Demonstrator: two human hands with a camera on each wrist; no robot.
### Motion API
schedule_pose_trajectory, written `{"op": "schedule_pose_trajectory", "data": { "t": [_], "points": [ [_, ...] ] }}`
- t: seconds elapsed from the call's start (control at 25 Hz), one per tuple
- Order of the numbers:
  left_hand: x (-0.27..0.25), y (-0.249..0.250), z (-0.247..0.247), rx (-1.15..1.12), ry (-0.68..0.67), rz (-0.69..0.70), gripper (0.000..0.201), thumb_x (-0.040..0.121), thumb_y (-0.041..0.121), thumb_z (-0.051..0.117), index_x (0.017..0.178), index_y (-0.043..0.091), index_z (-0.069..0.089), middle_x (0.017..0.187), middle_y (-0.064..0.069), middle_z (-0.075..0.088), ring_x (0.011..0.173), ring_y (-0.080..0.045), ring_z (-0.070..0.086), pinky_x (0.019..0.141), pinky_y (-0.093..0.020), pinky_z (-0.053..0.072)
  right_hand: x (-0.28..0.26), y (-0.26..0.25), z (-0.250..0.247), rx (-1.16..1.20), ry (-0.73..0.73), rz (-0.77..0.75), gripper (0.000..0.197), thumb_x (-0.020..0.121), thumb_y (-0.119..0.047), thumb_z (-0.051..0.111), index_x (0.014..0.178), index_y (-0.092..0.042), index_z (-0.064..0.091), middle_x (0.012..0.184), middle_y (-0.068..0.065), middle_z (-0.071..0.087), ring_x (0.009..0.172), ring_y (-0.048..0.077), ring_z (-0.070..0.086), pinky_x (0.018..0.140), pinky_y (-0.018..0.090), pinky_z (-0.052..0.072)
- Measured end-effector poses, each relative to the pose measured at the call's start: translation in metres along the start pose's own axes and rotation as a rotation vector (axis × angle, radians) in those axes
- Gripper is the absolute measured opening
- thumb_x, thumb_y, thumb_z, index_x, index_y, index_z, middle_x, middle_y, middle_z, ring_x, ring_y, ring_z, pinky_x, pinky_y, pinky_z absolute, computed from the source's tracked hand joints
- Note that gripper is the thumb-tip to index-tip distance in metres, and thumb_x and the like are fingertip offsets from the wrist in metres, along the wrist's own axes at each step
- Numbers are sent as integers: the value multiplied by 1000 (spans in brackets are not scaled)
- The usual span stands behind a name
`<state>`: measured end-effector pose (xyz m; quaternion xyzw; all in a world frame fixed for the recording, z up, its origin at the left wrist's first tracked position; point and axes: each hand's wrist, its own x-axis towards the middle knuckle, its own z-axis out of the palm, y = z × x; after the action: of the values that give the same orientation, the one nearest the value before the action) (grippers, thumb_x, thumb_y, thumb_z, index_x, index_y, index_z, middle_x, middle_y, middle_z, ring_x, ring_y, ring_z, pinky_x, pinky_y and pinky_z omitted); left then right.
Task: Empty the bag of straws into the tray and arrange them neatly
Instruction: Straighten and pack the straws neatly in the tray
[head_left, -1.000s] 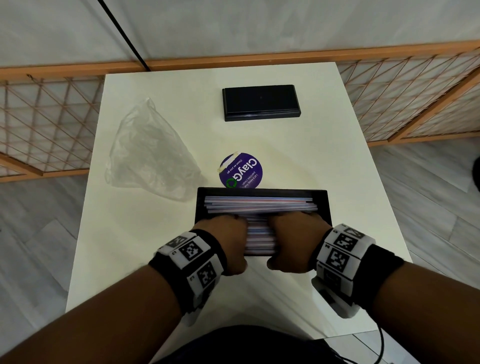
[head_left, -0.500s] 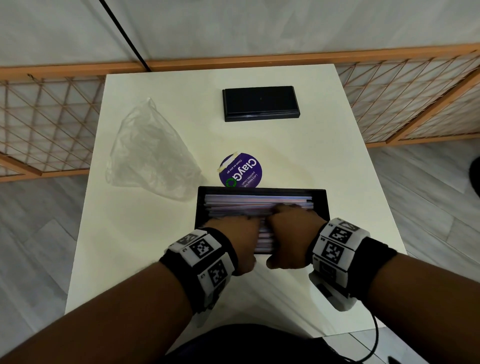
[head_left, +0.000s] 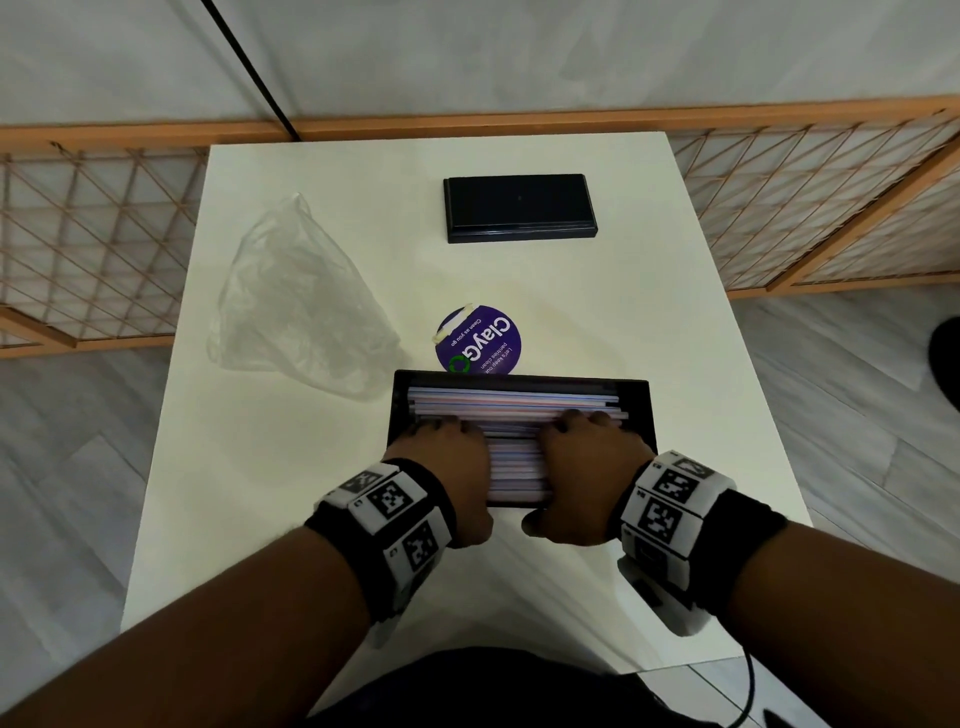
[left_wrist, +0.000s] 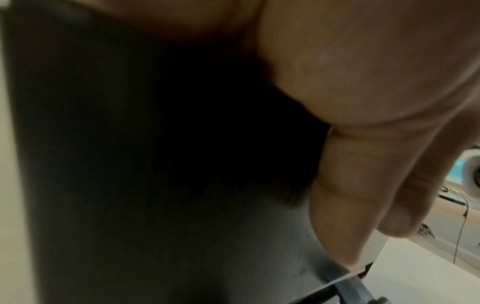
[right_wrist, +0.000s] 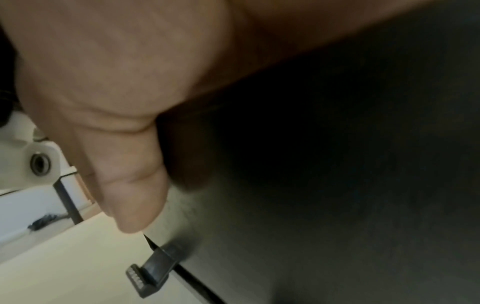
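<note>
Both forearms reach up from the bottom corners of the head view, each wrist banded with black-and-white markers. The left hand and right hand lie palm down side by side at centre frame, fingers pointing away, thumbs hanging down nearest the body.

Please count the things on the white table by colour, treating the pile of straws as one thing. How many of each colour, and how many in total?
Black: 2, the open black tray holding the straws and the flat black rectangular lid
Clear: 1, the empty clear plastic bag
Purple: 1, the round purple sticker
Pastel striped: 1, the pile of straws
Total: 5
</note>
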<state>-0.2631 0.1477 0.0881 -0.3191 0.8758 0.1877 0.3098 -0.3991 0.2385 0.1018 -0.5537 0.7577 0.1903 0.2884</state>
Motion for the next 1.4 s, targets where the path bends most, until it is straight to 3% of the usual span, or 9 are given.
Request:
{"op": "schedule_pose_trajectory", "data": {
  "t": [0.2,0.36,0.48,0.76,0.96,1.12,1.4],
  "points": [
    [-2,1,-3,18,8,24,66,77,45,76,131,18,50,133,-4,56,122,-25,57,108,-39,47,1,1,-2,69,-39,-50,77,63,-62,71,127,-24,50,129,3,52,118,28,53,98,40,49],
    [-6,2,-3,0,46,98,63,79,45,75,131,22,49,134,0,56,124,-24,57,110,-41,45,-2,2,-1,25,30,-73,55,66,-59,68,112,-29,60,109,-7,67,104,21,65,94,37,51],
    [-4,3,-3,-32,11,110,66,79,46,76,134,23,47,136,1,56,125,-24,57,108,-40,47,-3,-1,-2,25,23,-65,45,68,-53,67,104,-27,62,101,-7,68,99,22,66,93,37,51],
    [-2,4,-6,-37,6,79,62,77,46,77,130,24,52,131,1,60,120,-23,60,104,-36,50,-3,2,-2,48,-15,-43,46,69,-54,68,104,-25,62,97,-5,69,92,22,67,83,34,56],
    [-16,4,-10,8,65,132,58,83,41,73,133,21,49,135,-2,49,127,-25,50,105,-44,49,-2,1,-4,6,-18,-42,52,66,-57,67,107,-26,66,110,-1,62,99,24,64,88,38,54],
    [-14,6,-9,-16,-5,118,53,86,39,71,132,22,52,134,0,52,125,-25,55,104,-45,50,-7,-1,-10,-56,27,-80,51,67,-53,69,111,-28,63,115,-2,56,109,28,56,94,43,47],
    [-6,2,-6,-38,-14,70,54,81,42,73,128,23,57,133,0,56,122,-24,59,105,-40,50,-1,-1,-5,41,-62,-46,39,67,-52,66,95,-24,65,91,-3,69,84,22,68,77,35,58]
  ]
}}
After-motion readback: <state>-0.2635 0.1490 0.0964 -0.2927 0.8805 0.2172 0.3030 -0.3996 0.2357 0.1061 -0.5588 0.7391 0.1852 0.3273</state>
